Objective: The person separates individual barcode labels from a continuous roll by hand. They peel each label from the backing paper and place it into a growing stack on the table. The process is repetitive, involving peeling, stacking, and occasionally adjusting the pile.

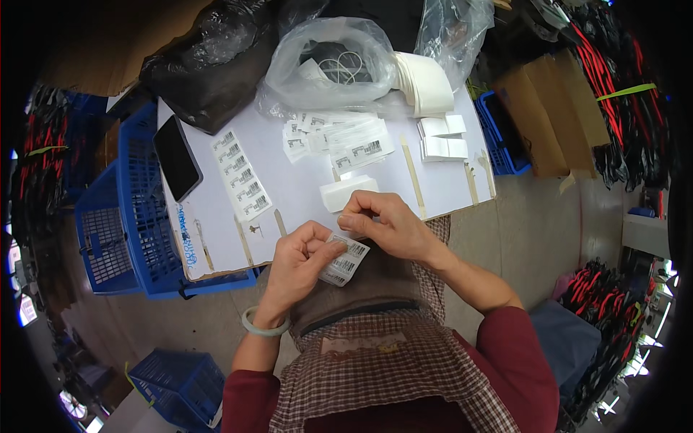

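Label sheet (347, 264): from my end I see it over the person's lap, just off the near edge of the counter (294, 200), barcodes facing up.
Left hand (294, 264): its grip is narrow, holding the sheet, thumb across the upper left; most of the sheet sticks out rightward.
Right hand (392, 225): its grip is narrow, fingertips pinched just beyond the sheet's top corner; I cannot tell whether something thin sits between.
White cards (349, 193): on the counter, just beyond the right fingertips.
Label strip (241, 176): flat, well left of both hands.
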Motion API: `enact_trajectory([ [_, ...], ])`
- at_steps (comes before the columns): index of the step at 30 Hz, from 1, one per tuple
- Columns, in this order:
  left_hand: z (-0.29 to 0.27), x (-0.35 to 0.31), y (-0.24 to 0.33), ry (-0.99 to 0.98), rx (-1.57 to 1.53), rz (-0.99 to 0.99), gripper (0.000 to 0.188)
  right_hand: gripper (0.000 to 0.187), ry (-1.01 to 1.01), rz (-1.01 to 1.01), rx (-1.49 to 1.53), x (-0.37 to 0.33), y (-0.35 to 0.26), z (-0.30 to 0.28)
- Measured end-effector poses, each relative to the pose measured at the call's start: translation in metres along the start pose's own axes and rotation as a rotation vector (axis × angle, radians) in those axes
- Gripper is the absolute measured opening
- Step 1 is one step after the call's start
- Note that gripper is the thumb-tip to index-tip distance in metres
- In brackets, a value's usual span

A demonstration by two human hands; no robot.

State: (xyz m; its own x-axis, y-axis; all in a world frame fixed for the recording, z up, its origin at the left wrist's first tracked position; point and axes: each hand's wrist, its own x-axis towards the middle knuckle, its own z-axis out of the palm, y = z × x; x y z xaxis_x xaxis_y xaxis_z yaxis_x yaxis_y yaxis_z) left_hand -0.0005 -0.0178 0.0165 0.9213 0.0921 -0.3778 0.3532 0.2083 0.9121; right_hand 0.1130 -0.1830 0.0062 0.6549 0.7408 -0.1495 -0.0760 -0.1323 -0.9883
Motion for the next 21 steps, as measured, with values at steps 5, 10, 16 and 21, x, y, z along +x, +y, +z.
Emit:
enact_trajectory([
  [5, -0.003, 0.002, 0.001, -0.010, 0.121, -0.024, 0.014, 0.021, -0.088, 0.070, 0.037, -0.006, 0.000, -0.009],
  [10, -0.002, 0.004, -0.001, -0.052, 0.058, -0.049, 0.014, 0.022, -0.130, 0.090, 0.110, -0.006, 0.007, -0.011],
  [16, -0.004, 0.003, -0.001, -0.110, 0.143, 0.020, 0.014, 0.023, -0.235, 0.252, 0.413, -0.010, 0.011, -0.010],
  [21, -0.004, 0.004, -0.001, -0.103, 0.190, 0.071, 0.010, 0.024, -0.295, 0.317, 0.579, -0.012, 0.016, -0.006],
])
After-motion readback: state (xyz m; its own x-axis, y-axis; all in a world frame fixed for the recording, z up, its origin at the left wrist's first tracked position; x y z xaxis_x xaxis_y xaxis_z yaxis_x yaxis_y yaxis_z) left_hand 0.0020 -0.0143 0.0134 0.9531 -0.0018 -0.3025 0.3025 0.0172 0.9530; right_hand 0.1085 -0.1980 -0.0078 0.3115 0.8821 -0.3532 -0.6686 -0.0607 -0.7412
